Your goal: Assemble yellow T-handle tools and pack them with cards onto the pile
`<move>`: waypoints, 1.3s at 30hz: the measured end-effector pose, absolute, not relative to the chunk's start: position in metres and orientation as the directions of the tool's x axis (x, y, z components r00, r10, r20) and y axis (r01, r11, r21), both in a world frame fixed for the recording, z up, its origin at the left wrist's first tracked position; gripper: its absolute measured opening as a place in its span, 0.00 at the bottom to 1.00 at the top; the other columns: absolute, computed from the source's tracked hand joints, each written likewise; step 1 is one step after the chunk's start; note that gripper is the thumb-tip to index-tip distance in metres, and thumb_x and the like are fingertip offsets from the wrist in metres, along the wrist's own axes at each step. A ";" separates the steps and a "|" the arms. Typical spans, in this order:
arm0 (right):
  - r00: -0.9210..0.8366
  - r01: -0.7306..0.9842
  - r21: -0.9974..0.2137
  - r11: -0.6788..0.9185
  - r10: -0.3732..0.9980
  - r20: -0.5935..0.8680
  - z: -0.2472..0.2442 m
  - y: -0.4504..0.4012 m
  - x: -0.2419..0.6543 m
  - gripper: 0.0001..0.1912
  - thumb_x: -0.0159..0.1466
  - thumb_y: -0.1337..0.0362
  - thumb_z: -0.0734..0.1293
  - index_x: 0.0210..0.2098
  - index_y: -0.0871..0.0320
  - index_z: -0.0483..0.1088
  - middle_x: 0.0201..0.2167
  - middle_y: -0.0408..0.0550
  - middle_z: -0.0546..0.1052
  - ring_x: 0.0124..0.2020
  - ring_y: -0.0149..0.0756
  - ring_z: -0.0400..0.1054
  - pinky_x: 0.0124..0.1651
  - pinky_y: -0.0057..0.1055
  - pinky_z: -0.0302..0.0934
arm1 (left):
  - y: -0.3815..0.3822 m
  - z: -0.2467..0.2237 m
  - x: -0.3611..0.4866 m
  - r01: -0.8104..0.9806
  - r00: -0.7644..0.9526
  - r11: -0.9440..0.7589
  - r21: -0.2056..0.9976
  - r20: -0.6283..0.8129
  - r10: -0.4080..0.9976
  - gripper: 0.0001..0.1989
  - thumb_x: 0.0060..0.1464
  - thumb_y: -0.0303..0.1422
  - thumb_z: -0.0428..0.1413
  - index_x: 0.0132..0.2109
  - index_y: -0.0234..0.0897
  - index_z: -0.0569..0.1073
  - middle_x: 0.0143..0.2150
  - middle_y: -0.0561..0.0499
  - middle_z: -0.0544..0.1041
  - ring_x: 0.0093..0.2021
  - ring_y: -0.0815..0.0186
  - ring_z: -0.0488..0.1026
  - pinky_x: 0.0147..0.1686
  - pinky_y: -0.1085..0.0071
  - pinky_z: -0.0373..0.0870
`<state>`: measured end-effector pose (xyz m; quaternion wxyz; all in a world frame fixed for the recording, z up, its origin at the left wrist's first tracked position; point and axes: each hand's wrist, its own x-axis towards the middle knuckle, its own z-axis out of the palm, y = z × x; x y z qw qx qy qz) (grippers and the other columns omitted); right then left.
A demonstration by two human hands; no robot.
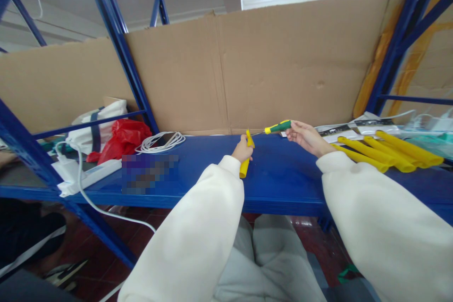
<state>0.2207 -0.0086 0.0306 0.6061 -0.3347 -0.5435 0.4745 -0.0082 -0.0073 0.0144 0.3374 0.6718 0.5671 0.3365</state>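
Observation:
My left hand [242,149] is closed around a yellow plastic handle [244,168]. The lower end of this handle sticks out below my fingers, and a flared yellow part shows above them. A screwdriver [278,127] with a green and yellow grip is in my right hand [305,137], held at the back end by the fingertips. Its thin shaft points left, and the tip meets or lies just in front of the flared part; contact is too small to tell. Both hands are above the blue shelf [283,184].
Several yellow tubes [385,153] lie at the right beside black-and-white packets [375,126]. At the left are a coiled white cable [163,141], a red bag [123,139] and a power strip [90,177]. A cardboard panel [276,66] stands behind; blue posts [122,47] flank it.

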 end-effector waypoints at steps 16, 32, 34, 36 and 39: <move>0.012 -0.169 -0.931 0.323 0.945 0.326 0.027 -0.005 0.221 0.18 0.56 0.51 0.74 0.30 0.56 0.67 0.18 0.39 0.70 0.17 0.25 0.62 0.19 0.23 0.58 | -0.009 0.015 -0.007 0.521 0.163 -0.151 0.840 0.076 0.984 0.20 0.63 0.25 0.47 0.60 0.37 0.53 0.54 0.40 0.74 0.16 0.79 0.64 0.15 0.79 0.64; 0.004 -0.171 -0.927 0.334 0.941 0.338 0.030 -0.008 0.221 0.14 0.57 0.56 0.75 0.29 0.56 0.68 0.21 0.41 0.73 0.21 0.27 0.67 0.24 0.23 0.62 | -0.009 0.015 -0.008 0.528 0.148 -0.134 0.839 0.064 0.987 0.22 0.62 0.26 0.47 0.61 0.38 0.53 0.54 0.40 0.74 0.19 0.77 0.69 0.17 0.80 0.65; 0.035 -0.180 -0.926 0.333 0.942 0.333 0.031 -0.008 0.220 0.14 0.58 0.57 0.74 0.28 0.56 0.67 0.22 0.42 0.74 0.21 0.27 0.68 0.24 0.23 0.63 | -0.009 0.015 -0.008 0.528 0.152 -0.138 0.838 0.067 0.986 0.23 0.62 0.26 0.48 0.62 0.38 0.53 0.53 0.40 0.74 0.19 0.77 0.68 0.17 0.80 0.65; 0.057 -0.185 -0.928 0.324 0.946 0.319 0.032 -0.009 0.220 0.13 0.58 0.58 0.74 0.28 0.56 0.67 0.22 0.42 0.74 0.21 0.26 0.67 0.24 0.23 0.62 | -0.009 0.015 -0.008 0.531 0.155 -0.143 0.836 0.070 0.985 0.23 0.62 0.26 0.48 0.62 0.38 0.54 0.52 0.41 0.75 0.19 0.77 0.68 0.17 0.79 0.66; 0.079 -0.187 -0.932 0.312 0.950 0.302 0.032 -0.009 0.220 0.14 0.57 0.57 0.75 0.30 0.56 0.67 0.20 0.41 0.74 0.19 0.26 0.65 0.22 0.22 0.61 | -0.009 0.015 -0.008 0.532 0.163 -0.150 0.833 0.073 0.984 0.22 0.62 0.26 0.47 0.62 0.38 0.54 0.52 0.41 0.75 0.18 0.77 0.67 0.17 0.79 0.66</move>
